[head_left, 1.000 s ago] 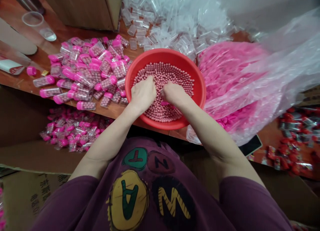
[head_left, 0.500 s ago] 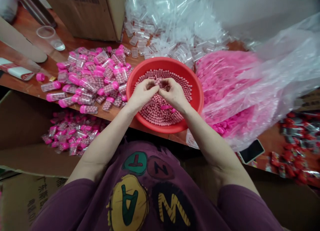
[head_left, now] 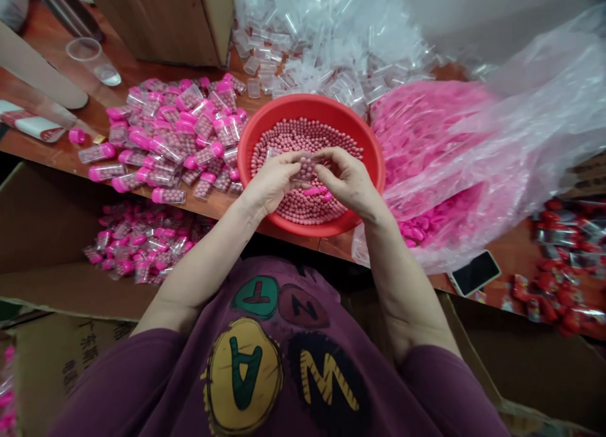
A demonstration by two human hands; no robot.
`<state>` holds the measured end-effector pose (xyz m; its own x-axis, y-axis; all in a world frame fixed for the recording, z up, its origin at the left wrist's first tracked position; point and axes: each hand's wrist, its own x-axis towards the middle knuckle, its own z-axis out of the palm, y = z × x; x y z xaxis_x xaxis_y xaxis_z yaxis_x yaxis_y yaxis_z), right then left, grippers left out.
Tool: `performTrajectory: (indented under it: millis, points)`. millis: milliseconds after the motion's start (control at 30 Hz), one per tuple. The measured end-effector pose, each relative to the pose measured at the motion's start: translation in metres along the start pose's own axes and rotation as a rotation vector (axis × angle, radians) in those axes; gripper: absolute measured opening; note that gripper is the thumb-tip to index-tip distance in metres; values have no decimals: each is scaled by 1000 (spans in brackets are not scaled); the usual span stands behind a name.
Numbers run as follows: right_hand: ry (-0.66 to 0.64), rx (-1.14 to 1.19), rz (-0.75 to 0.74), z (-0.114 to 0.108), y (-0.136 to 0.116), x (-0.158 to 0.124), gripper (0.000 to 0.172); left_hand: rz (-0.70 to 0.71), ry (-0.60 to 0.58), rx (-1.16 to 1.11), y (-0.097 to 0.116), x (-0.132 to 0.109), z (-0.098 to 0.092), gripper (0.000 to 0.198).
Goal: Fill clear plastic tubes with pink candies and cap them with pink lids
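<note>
Over a red basin (head_left: 374, 172) of small pink beads (head_left: 307, 131), my left hand (head_left: 279, 179) holds a clear container (head_left: 307, 167) with pink beads inside. Its fingers are closed round the container's left part. My right hand (head_left: 346, 179) has its fingers bent at the container's right end, with thumb and forefinger near each other; whether they pinch it is hard to make out. Pink pieces (head_left: 316, 191) lie on the beads below the hands. Left of the basin is a pile of filled containers with pink caps (head_left: 182, 134).
Clear unfilled containers (head_left: 326, 64) heap behind the basin. At the right lies a plastic bag (head_left: 530, 134) of pink parts (head_left: 426, 121), near a phone (head_left: 474, 273) and red packets (head_left: 558, 285). A cardboard box (head_left: 161, 26) and plastic cup (head_left: 95, 61) stand back left. Below is an open box (head_left: 52, 235).
The hands have drawn slightly apart and the bead-filled container now shows between them. My right hand has shifted right. The view has tilted a little, so the table sits higher.
</note>
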<state>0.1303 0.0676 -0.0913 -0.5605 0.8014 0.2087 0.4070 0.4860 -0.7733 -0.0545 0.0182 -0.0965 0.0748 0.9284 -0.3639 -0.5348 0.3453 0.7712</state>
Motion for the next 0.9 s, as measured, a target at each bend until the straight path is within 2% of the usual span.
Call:
performTrajectory:
  millis: [67, 133, 233, 300, 400, 500, 600, 700, 800, 900]
  points:
    - [-39, -16, -12, -6, 1, -1, 23, -11, -15, -18, -3, -1, 2, 26]
    - [-64, 20, 27, -12, 7, -3, 28, -27, -19, -34, -6, -1, 2, 22]
    - [-9, -6, 130, -17, 22, -6, 35, -10, 9, -41, -8, 2, -2, 14]
    - [10, -159, 177, -17, 31, -8, 32, 41, 50, -32, -9, 5, -6, 8]
    - [-66, -440, 245, -14, 35, -8, 33, 114, 108, -8, -11, 8, -9, 30]
    - [-133, -648, 359, -8, 28, -2, 35, 140, 130, -7, -14, 9, -11, 37]
    - [-227, -789, 479, 0, 19, 6, 36, 145, 138, -22, -16, 9, -11, 34]
    - [-309, -860, 511, 4, 19, 11, 33, 135, 136, -40, -14, 6, -8, 22]
    - [-233, -781, 475, 2, 27, 12, 28, 88, 115, -65, -11, 2, -4, 4]
    - [-68, -540, 412, -2, 35, 9, 23, 48, 77, -62, -8, -1, 0, 9]
